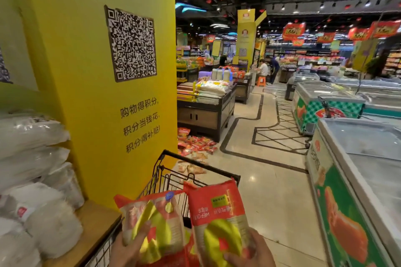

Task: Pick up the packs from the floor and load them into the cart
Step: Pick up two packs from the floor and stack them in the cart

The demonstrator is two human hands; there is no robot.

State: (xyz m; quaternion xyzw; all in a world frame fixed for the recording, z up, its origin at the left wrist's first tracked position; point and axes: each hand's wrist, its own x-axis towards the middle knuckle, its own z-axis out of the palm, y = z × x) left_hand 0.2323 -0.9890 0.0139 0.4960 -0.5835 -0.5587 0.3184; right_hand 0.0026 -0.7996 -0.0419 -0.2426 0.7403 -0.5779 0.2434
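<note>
One pack [152, 219] is gripped in the left hand [128, 249] and another pack [219, 217] in the right hand [249, 251], both held directly above the cart [160, 171], long axes pointing away.

Yellow pillar [97, 71] (QR code), chest freezers [358, 158] right, glossy tiled floor [271, 201].
</note>
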